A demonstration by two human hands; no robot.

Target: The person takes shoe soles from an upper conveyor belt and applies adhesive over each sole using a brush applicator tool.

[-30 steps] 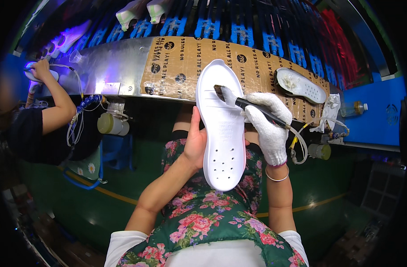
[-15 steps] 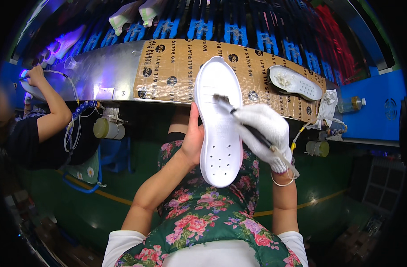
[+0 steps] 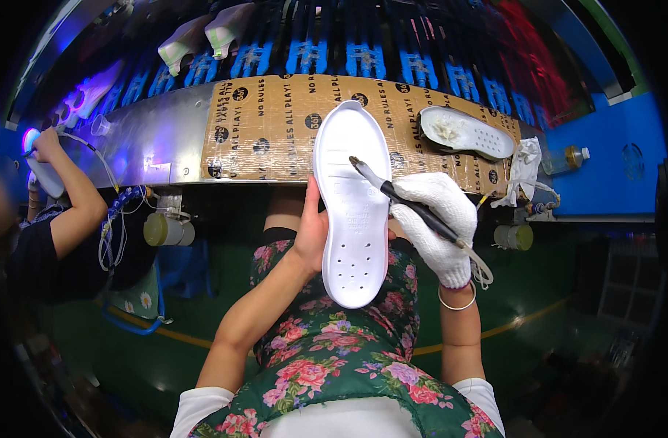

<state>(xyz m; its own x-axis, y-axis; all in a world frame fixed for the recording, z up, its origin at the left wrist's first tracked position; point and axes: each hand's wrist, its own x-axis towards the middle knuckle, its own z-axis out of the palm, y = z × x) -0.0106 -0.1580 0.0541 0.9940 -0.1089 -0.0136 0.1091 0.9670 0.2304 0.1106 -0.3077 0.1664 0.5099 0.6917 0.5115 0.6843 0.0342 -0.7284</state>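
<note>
- Running across the far side, a metal desk (image 3: 191, 120) stands before you, a printed cardboard sheet (image 3: 275, 128) spread over it.
- A white shoe sole (image 3: 354, 226) is held up in front of you, just on the near side of the desk, its hollow face up and its holed end near.
- On the cardboard, to the right, lies a second sole (image 3: 488, 140), pale inside with a dark rim.
- Your gloved right hand (image 3: 437, 219) grips a slim brush (image 3: 394, 193), bristles over the sole's far half; contact is unclear.
- Your bare left hand (image 3: 314, 235) clasps the sole's left edge, fingers beneath.
</note>
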